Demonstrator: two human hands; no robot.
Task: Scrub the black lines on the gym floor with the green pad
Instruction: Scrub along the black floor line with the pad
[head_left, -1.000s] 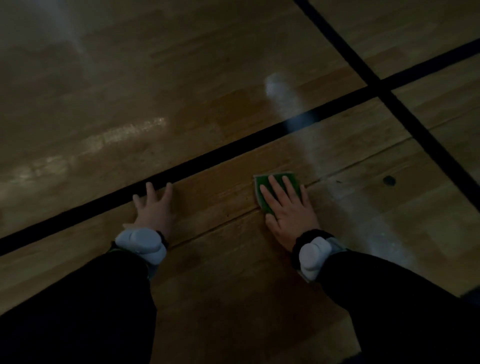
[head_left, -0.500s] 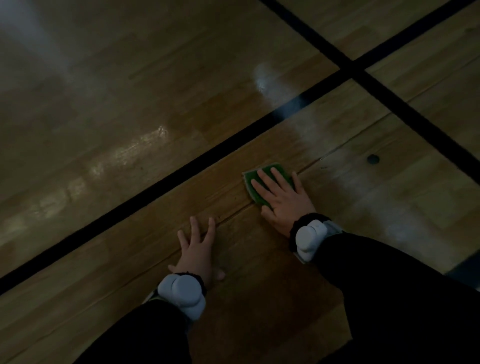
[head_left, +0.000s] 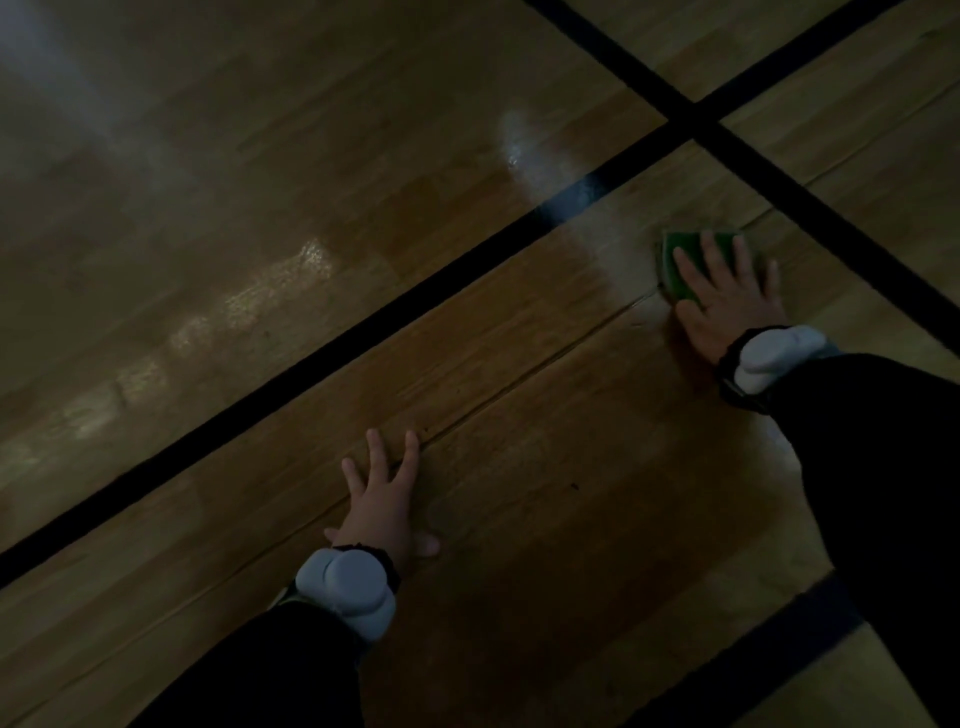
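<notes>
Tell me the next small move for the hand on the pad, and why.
Probably slide the green pad forward and right onto the nearest black line. The right hand presses it flat on bare wood, just short of that line, so it is not scrubbing any line now. The left hand rests flat on the floor as a brace.

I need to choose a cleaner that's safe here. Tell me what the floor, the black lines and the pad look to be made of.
Floor: wood boards under a glossy finish, judging by the grain, plank seams and glare patches.
Black lines: probably paint or tape; flat, sharp-edged, reflecting glare like the floor.
Pad: green and flat under the right hand, likely a synthetic scouring pad; its texture is too dark to confirm.
</notes>
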